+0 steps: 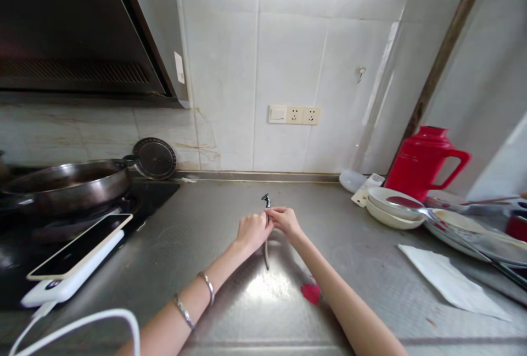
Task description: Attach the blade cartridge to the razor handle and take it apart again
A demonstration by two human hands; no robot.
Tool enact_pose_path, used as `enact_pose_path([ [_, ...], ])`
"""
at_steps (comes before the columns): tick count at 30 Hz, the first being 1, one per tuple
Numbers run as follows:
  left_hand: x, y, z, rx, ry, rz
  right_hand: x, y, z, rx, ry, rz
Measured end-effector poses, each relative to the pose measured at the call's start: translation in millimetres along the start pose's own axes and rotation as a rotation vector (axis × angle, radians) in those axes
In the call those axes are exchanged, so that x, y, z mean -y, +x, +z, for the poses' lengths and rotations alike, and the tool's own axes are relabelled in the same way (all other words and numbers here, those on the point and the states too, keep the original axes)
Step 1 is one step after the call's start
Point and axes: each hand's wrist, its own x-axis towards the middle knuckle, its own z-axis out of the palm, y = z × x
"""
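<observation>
Over the middle of the steel counter [222, 196], both hands meet on a slim razor [267, 200]. Its small dark-green head points up and away from me, and its curved greyish lower end [267, 260] hangs below the fingers. My left hand [254, 231] has its fingers closed around the handle; two silver bracelets sit on that wrist. With fingertips pinched, my right hand [287, 221] grips the razor just under the head. The fingers hide the middle of the handle. Beside my right forearm lies a bright red piece [310, 293], partly covered and too unclear to name.
On the left, a phone [82, 246] rests on a white power bank [74, 284] with a cable, near a pan [69, 180] on the stove. At right stand a red thermos [420, 163], stacked bowls [391, 216], plates and a white tissue [453, 282].
</observation>
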Motion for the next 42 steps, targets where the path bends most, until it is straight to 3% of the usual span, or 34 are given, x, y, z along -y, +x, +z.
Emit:
enact_pose_path([
  [4,0.2,0.6,-8.5,0.006,-0.043,-0.006,15.1,9.0,-32.3,-0.094,-0.146,-0.054],
  [9,2.3,0.0,-3.6,0.172,-0.051,-0.031,29.4,9.4,-113.1,-0.277,-0.629,-0.106],
  [10,2.1,-1.1,-1.3,0.189,-0.038,-0.035,31.1,7.1,-129.8,-0.326,-0.832,-0.125],
  [13,0.1,-5.2,4.9,0.211,0.0,-0.027,32.4,-1.4,-170.1,-0.404,-1.04,-0.106],
  [18,-5.7,-8.2,7.3,0.225,0.047,-0.03,23.1,-9.9,-200.3,-0.442,-1.197,-0.048],
  [24,-8.7,-8.8,8.4,0.255,0.043,-0.055,15.7,-9.0,-209.2,-0.432,-1.305,-0.032],
  [35,-2.9,-14.1,17.6,0.219,0.035,-0.036,19.9,-14.5,-202.0,-0.438,-1.408,-0.004],
  [39,-5.8,-16.2,10.0,0.167,0.02,-0.045,27.9,-17.9,-173.5,-0.368,-1.351,-0.088],
  [42,-16.7,-15.5,4.6,0.108,0.011,0.001,33.7,-24.5,-129.9,-0.205,-0.994,-0.071],
])
